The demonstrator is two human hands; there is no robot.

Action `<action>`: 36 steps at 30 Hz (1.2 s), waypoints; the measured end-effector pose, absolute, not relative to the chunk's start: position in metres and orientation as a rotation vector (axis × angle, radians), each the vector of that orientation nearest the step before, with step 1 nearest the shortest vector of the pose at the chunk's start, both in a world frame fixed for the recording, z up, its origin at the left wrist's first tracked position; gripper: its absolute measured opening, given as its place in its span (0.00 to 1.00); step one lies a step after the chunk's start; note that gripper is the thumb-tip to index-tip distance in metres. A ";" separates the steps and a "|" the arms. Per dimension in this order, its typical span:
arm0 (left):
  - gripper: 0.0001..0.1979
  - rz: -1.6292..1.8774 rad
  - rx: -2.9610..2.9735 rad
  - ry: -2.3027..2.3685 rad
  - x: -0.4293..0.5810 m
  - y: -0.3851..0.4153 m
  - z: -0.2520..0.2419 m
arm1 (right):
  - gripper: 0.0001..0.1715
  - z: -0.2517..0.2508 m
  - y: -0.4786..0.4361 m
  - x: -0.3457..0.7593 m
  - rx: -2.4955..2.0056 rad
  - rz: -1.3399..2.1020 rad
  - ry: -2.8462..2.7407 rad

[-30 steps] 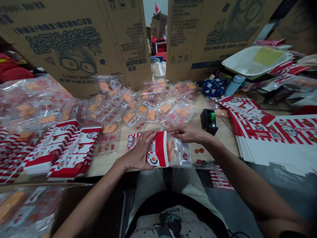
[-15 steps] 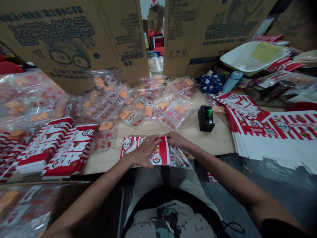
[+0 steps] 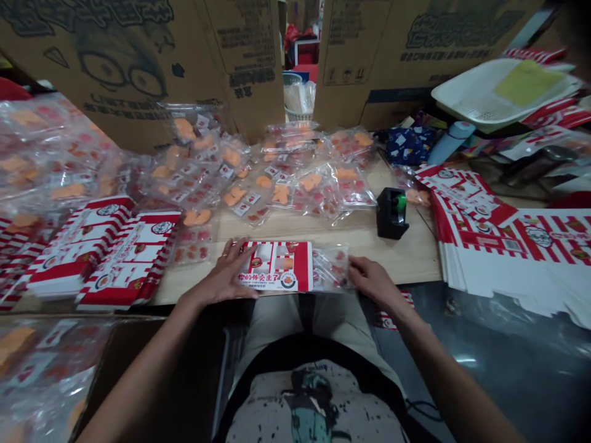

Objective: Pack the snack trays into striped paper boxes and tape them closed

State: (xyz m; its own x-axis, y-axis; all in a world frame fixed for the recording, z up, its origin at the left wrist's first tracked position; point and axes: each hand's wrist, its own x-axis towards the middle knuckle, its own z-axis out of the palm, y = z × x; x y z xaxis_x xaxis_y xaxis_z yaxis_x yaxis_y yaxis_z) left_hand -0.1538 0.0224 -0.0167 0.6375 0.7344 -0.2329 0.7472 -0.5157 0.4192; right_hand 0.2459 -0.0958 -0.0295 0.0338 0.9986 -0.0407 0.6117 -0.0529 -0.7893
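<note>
A red-and-white printed cardboard sleeve (image 3: 272, 271) lies at the front edge of the table. My left hand (image 3: 226, 274) holds its left end, fingers at the far side and thumb at the near side. Out of the sleeve's right end sticks part of a clear plastic packet (image 3: 330, 267) with small reddish pieces showing in it. My right hand (image 3: 369, 280) has its fingers closed at the packet's right end; the fingertips are partly hidden. Orange pieces show through the windows of the sleeve.
Clear packets (image 3: 184, 178) are heaped behind and to the left. Stacked printed sleeves (image 3: 132, 261) lie at the left, flat printed sheets (image 3: 512, 246) at the right. A black tape dispenser (image 3: 391, 215) stands behind my right hand. Large cardboard boxes (image 3: 249, 67) wall off the back.
My right hand has moved right, from the sleeve's far edge to the outer end of the packet. My left hand has slid left off the sleeve's middle to its left end.
</note>
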 end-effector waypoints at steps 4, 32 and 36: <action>0.59 0.061 2.376 1.131 -0.134 0.017 -0.025 | 0.16 -0.033 -0.063 0.196 -1.558 1.312 -1.339; 0.48 0.719 1.659 0.651 -0.095 0.012 -0.015 | 0.29 0.112 -0.035 0.170 -0.957 0.973 -1.897; 0.41 0.941 1.729 0.843 -0.072 0.005 0.006 | 0.28 0.135 -0.025 0.130 -0.955 0.327 -2.376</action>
State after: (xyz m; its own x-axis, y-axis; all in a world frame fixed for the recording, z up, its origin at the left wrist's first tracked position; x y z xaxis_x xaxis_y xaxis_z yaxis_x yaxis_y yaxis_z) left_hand -0.0718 0.0051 0.0061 0.4639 0.8593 0.2152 0.1197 -0.3015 0.9459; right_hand 0.1305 -0.0247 0.1351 -0.5944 0.6962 0.4026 0.5617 0.7176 -0.4117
